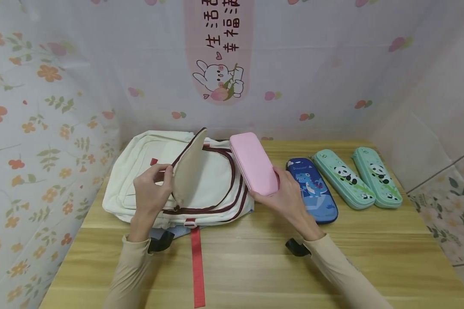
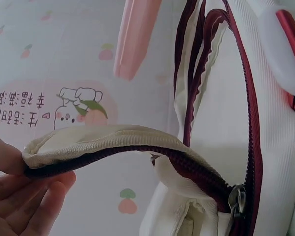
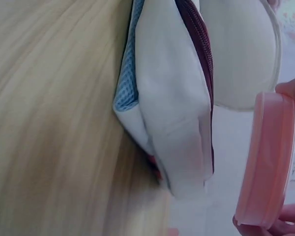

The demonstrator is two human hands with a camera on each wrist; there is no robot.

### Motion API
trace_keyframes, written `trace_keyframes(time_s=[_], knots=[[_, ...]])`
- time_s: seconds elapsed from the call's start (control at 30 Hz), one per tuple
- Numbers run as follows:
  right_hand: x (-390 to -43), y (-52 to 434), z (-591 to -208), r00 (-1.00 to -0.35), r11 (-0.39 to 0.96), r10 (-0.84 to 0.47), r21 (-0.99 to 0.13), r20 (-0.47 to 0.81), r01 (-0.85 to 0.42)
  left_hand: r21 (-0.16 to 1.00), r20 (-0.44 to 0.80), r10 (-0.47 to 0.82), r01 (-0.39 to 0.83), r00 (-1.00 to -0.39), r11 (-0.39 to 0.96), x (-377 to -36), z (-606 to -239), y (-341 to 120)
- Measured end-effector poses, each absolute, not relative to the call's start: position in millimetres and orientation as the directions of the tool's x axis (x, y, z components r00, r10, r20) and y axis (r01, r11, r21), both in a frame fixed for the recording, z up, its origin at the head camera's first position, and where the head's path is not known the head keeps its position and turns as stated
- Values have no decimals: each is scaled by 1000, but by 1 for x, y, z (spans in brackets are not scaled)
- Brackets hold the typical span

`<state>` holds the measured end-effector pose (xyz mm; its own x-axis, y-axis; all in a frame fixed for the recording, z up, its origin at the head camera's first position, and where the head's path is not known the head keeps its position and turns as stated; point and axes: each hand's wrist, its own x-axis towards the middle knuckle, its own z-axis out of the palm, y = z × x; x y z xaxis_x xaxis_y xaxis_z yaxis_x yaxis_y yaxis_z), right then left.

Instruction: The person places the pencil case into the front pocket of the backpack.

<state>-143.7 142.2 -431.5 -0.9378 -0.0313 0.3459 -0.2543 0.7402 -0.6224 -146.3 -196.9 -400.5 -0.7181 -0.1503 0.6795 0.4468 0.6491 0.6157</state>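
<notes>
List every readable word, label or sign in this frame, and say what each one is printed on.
"生活" and "幸福满": pink banner on the back wall, characters cut off at the top edge.
"Dinosaur": blue pencil case, small and only just legible.
Green panda cases: no text readable.
Pink case, backpack: no text visible.
</notes>
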Motion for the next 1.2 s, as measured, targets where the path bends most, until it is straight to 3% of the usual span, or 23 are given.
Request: trace_keyframes(time_s=[0.2, 0.53, 0.8, 0.97, 1.2], knots=[[-155, 127, -430, -931, 704, -152, -626, 331, -337, 640, 658, -172, 423, -733, 641, -144, -399, -199], [-170, 106, -424, -950, 682, -282, -668, 136, -298, 631, 664, -181, 414, -726, 656, -142, -398, -211], [-184, 110, -424, -930, 662, -349, -673, 114, -331, 648, 647, -220, 375, -730, 663, -139, -398, -218], [-185, 104, -423, -896, 646, -439, -667, 74, -371, 661, 630, -209, 375, -748, 649, -141, -396, -217], [-199, 80, -424, -792, 600, -607, -613, 71, -515, 657, 620, -204, 359, -757, 663, -140, -396, -216]])
